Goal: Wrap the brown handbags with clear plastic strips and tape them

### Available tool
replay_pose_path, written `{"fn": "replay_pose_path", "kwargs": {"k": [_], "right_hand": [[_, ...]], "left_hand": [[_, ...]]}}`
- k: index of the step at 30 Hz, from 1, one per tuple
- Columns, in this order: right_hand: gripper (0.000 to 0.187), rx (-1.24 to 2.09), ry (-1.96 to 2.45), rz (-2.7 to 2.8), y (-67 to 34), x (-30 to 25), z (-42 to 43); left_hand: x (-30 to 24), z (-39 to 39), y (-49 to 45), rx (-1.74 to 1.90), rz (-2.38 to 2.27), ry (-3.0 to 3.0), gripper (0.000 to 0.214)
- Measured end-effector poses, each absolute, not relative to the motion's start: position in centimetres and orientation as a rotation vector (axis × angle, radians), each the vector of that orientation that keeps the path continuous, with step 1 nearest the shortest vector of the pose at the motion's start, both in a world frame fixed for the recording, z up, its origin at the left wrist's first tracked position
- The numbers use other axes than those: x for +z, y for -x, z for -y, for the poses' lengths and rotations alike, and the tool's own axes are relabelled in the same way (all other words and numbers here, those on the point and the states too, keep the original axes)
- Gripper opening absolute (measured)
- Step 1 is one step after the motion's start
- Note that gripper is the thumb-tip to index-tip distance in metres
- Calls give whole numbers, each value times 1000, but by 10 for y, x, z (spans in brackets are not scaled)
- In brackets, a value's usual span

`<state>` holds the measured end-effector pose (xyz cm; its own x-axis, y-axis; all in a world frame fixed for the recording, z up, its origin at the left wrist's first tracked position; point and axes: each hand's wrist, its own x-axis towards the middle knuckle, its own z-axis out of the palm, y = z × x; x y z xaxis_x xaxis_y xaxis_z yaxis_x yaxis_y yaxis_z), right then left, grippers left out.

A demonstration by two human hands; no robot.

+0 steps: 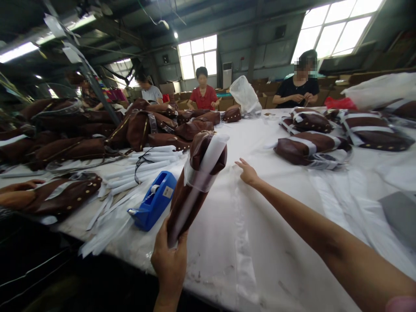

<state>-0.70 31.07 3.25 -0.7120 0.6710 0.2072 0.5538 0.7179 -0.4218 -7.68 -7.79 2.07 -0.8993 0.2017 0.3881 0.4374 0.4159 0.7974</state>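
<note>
The place looks like a factory workshop, with one broad white table (211,255) shared by several workers (203,94). Brown bags (78,145), many alike, lie heaped on the left of the table and in a smaller group on its right; a blue tape dispenser (155,210) sits near its front edge. Cardboard boxes (224,104) stand beyond the table, large windows (198,54) behind them, and tube lights (19,53) above it.

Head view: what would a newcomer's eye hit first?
Likely the brown bag, tilted in the left hand near centre, with a white band across it. Next, the blue tape dispenser on the white table, just left of the bag. Then the heap of bags farther back at left.
</note>
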Motion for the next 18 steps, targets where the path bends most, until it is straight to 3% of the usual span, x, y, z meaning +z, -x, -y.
{"fn": "replay_pose_path", "kwargs": {"k": [6,10,13,18], "right_hand": [[41,464,927,2489,-34,32,-248],[73,408,1020,2615,-46,27,-203],[82,366,1108,2685,-43,27,-195],[93,1142,1199,2276,-43,35,-210]], "left_hand": [[23,77,76,-1454,2414,607,50],[24,75,76,-1459,2383,641,50],[24,74,75,-1459,2369,653,51],[22,74,75,-1455,2344,692,50]]}}
